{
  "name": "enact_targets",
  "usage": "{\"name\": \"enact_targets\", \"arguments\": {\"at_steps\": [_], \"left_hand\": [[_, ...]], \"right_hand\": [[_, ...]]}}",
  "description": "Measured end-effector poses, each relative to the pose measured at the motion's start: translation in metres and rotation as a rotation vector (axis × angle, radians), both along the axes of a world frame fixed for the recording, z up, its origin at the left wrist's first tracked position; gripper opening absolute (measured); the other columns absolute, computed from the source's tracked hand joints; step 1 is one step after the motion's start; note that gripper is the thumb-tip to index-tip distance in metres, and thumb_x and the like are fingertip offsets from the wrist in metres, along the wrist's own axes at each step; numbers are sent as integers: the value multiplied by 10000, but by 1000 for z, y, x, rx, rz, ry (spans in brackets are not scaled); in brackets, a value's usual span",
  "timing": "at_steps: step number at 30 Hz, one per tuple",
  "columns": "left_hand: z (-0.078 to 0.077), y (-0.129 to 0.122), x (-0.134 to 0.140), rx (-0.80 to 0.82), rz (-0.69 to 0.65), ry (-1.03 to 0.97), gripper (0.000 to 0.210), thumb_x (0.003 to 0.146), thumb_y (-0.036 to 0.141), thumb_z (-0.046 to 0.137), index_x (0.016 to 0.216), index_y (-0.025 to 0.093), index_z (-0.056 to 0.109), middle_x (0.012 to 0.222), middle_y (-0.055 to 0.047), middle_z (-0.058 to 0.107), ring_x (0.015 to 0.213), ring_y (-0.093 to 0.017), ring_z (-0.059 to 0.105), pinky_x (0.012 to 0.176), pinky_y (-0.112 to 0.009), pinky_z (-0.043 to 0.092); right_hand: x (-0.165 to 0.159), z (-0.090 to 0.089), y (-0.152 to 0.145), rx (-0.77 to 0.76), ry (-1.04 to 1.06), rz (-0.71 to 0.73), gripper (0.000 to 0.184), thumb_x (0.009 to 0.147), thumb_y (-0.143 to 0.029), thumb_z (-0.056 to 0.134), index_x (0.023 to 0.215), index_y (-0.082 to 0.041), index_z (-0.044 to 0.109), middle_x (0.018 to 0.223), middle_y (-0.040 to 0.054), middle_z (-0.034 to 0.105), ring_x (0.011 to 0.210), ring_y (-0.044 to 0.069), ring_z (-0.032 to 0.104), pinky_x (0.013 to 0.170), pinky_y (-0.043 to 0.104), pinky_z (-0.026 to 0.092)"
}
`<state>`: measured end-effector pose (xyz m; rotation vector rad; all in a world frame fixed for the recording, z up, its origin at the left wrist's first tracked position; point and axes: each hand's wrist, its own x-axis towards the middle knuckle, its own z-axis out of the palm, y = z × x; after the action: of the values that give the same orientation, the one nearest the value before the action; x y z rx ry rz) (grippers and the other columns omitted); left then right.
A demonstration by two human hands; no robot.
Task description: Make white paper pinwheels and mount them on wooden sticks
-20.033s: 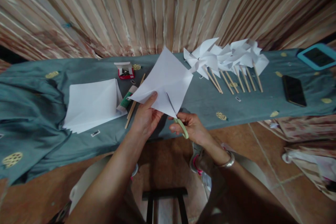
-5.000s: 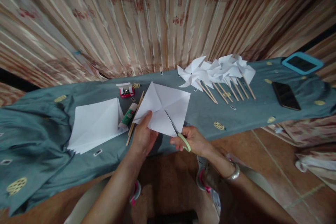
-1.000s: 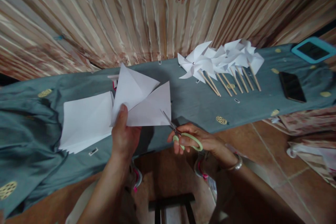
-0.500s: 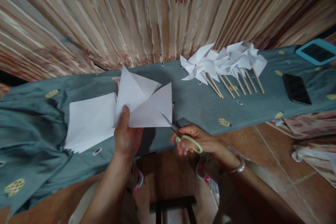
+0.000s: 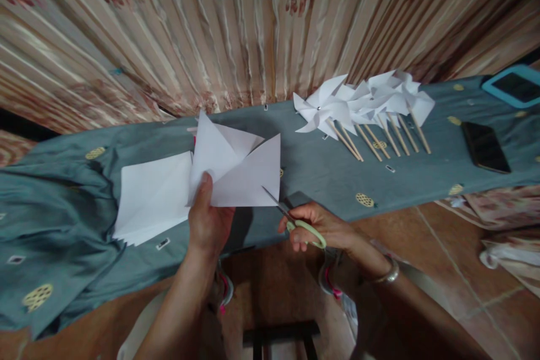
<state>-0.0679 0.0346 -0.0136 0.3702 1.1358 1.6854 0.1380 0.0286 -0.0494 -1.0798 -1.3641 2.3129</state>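
Note:
My left hand (image 5: 210,219) grips a white paper sheet (image 5: 248,180) by its lower left part, thumb on top. Slits run into the sheet from its edges, and the cut flaps stand up at the upper left. My right hand (image 5: 318,225) holds scissors (image 5: 307,232) with light green handles, fingers in the loops. Their blades lie at the lower right corner of the sheet, pointing up and left toward its middle. Left of the held sheet lies a stack of white paper (image 5: 154,194), partly covered by it.
Several white paper pinwheels (image 5: 333,102) on wooden sticks lie at the back right of the blue-green cloth (image 5: 329,180). Beyond them are a black phone (image 5: 485,146) and a blue-framed tablet (image 5: 517,87). A patterned curtain (image 5: 253,28) hangs behind; a dark stool (image 5: 280,333) stands below.
The view has shifted slightly, so everything sits a little further right. My hands, the sheet and the scissors keep nearly the same arrangement.

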Motion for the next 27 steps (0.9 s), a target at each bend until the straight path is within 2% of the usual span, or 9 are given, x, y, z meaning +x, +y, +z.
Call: {"name": "enact_targets", "arguments": {"at_steps": [5,15,22,27], "left_hand": [[-2,1,-1,9,6,-33,322,789,369,700,1079,229,687,1164,-67,716,1206,-257,597,918,-325,561],[-4,1,-3,22,-4,-44,318,786,381,706,1069,237,692,1153,-63,721,1158,-244,629,843,-280,582],[-8,-2,2,10,-58,-16,334,808,403,684,1085,217,681,1059,-72,746,1116,-243,652,927,-331,549],[-9,-2,6,-12,-50,-69,304,812,360,681,1068,196,687,1053,-77,747,1066,-229,673,891,-309,560]], "right_hand": [[0,1,0,17,-15,-3,463,682,-524,777,893,-131,655,607,-27,650,525,65,593,502,162,461],[-4,3,1,5,-30,-14,496,644,-558,785,848,-129,644,577,-33,637,471,55,564,471,160,441],[-5,3,1,33,7,-15,523,666,-594,754,880,-130,638,622,-16,649,512,67,585,495,176,456],[-5,7,1,54,23,-21,536,677,-616,735,878,-130,629,648,-6,649,527,69,583,492,177,450]]}}
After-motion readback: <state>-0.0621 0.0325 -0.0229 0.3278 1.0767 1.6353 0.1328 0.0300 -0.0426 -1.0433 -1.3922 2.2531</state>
